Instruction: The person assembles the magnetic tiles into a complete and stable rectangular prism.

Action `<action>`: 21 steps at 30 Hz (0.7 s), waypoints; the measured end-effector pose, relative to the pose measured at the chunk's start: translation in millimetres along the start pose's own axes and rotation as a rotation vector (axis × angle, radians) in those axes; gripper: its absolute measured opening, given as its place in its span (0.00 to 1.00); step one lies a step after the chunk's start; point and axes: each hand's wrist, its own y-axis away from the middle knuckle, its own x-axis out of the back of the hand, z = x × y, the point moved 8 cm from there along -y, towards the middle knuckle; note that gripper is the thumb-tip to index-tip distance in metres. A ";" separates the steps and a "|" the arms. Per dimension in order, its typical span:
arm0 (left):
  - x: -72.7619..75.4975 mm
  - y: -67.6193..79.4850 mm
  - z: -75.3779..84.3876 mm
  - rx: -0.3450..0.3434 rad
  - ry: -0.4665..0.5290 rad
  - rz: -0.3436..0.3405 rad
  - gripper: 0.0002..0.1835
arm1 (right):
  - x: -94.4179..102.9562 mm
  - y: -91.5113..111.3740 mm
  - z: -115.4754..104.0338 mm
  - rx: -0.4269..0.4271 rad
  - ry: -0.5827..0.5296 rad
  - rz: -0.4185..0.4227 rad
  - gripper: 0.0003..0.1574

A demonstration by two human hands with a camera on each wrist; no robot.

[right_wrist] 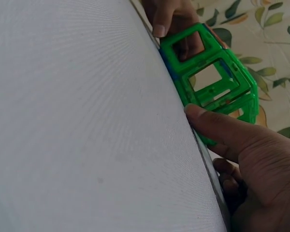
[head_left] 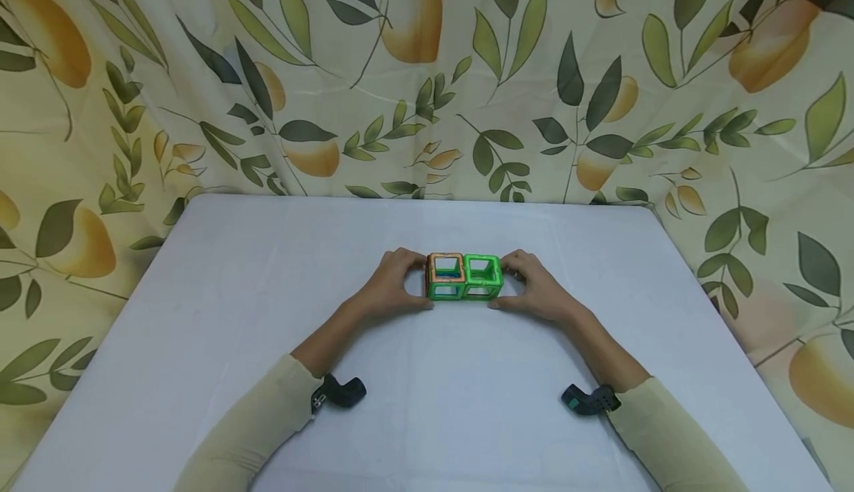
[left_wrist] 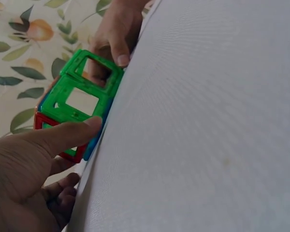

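Two open-framed cubes of magnetic tiles stand side by side, touching, on the white table. The left cube (head_left: 445,282) has an orange top and green front; its red side tile (left_wrist: 40,119) and blue bottom edge (left_wrist: 91,147) show in the left wrist view. The right cube (head_left: 483,284) looks all green. My left hand (head_left: 394,283) holds the left cube's outer side, thumb at the front and fingers behind. From the opposite end, my right hand (head_left: 537,290) grips the green cube the same way, its thumb (right_wrist: 197,112) low on the front. Fingertips behind the cubes are partly hidden.
White cloth covers the table (head_left: 427,403), whose far edge lies beyond the cubes. A curtain (head_left: 427,129) printed with leaves and fruit hangs behind and at both sides. Dark wrist cameras (head_left: 343,392) sit on both sleeves.
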 end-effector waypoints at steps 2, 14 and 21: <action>0.0 0.2 -0.1 0.004 -0.034 0.007 0.41 | -0.3 -0.4 0.2 0.006 -0.001 0.005 0.38; 11.4 3.8 -2.7 0.010 -0.217 0.058 0.35 | -6.8 -5.8 -6.4 0.011 0.013 0.058 0.38; 17.0 2.0 -7.8 0.043 -0.226 0.058 0.37 | -9.0 -12.3 -12.6 -0.018 0.049 0.041 0.40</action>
